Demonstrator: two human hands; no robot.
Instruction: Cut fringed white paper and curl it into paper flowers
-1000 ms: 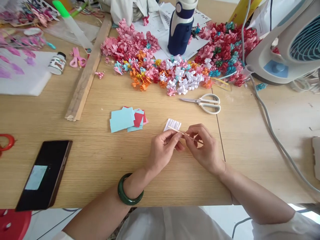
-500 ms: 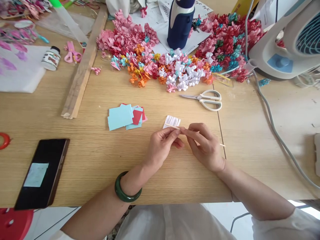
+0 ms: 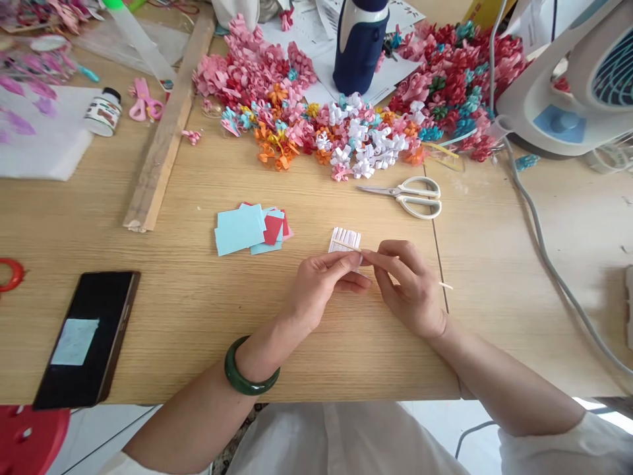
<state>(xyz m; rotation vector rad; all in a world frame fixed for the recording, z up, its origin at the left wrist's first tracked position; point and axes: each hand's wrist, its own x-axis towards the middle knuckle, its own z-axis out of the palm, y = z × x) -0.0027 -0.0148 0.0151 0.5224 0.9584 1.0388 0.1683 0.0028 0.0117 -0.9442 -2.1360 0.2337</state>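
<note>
My left hand point(image 3: 321, 284), a dark green bangle point(image 3: 252, 366) on its wrist, pinches a small white paper point(image 3: 345, 235) cut into narrow strips. Part of that paper is hidden behind the thumb and fingers. Between the fingers of my right hand point(image 3: 408, 287) is a thin pale stick point(image 3: 347, 247). One end of the stick lies across the strips, and the other pokes out behind the hand. The fingertips of both hands meet or nearly meet. To their left lies a stack of light blue, red and pink paper cards point(image 3: 241, 229).
White-handled scissors point(image 3: 419, 198) lie beyond my hands. Behind them spreads a heap of curled paper flowers point(image 3: 366, 142) around a dark blue bottle point(image 3: 361, 49). A wooden bar point(image 3: 165, 145) and a phone point(image 3: 88, 340) are at left; a fan point(image 3: 558, 99) and its cable at right.
The strips of the white paper now show more spread out above my left fingers. Both hands stay close together, the stick still across the paper. The whole view has shifted slightly.
</note>
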